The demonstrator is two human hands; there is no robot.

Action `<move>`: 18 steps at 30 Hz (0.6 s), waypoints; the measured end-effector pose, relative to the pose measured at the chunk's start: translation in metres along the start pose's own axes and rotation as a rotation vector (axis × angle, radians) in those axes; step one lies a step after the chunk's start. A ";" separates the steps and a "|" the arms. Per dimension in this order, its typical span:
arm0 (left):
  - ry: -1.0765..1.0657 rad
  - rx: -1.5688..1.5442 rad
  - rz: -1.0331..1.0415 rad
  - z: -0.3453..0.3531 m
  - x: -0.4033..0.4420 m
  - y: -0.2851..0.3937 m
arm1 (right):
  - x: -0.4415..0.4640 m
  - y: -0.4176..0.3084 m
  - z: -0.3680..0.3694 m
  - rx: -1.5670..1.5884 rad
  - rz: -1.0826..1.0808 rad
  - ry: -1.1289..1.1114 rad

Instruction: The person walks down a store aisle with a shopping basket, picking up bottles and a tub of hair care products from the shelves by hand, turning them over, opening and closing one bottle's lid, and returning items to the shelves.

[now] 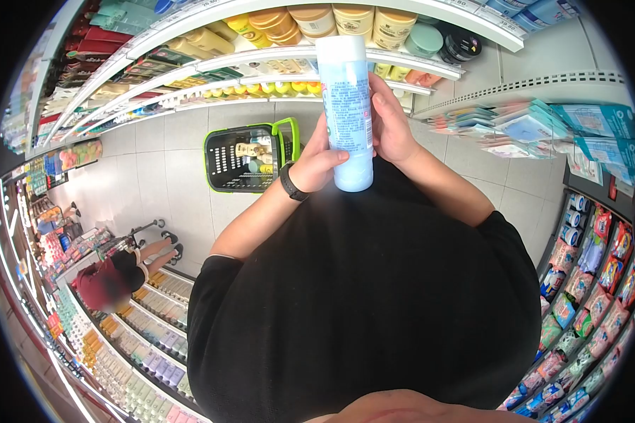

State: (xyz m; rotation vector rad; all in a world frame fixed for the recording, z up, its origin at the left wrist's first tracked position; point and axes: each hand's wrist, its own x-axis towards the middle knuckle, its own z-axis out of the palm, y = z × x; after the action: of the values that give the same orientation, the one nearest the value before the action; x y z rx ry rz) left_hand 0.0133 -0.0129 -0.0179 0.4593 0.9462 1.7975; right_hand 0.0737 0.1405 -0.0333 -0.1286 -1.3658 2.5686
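A light blue bottle [351, 113] with a white cap stands upright in front of my chest, its back label of small dark print and a barcode facing me. My left hand [316, 156], with a black band on the wrist, grips its lower left side, the thumb across the front. Around the right side curves my right hand [395, 127], its fingers partly hidden behind the bottle. On the floor beyond my left forearm sits a black shopping basket [215, 158] with a green rim and handle, and a few containers lie inside.
Ahead, shelves [190, 67] carry rows of jars and bottles. Packets hang on a rack [515, 127] at the right, above a shelf of colourful packs [585, 296]. At the lower left, another person [113, 278] in a dark red top stands beside a cart. Tiled floor [162, 169] lies between.
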 end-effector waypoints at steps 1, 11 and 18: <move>-0.004 -0.002 -0.004 0.001 0.000 0.001 | 0.000 0.000 0.000 -0.005 0.002 -0.008; -0.012 -0.001 -0.031 -0.001 0.002 0.001 | 0.002 -0.001 0.002 0.023 -0.028 0.026; -0.121 -0.324 -0.152 -0.006 0.007 0.007 | 0.005 0.001 -0.003 0.057 -0.030 0.004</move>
State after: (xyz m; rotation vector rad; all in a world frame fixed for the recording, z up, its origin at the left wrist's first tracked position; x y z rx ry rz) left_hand 0.0019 -0.0102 -0.0167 0.2792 0.5759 1.7230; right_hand 0.0693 0.1430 -0.0356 -0.1029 -1.2815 2.5780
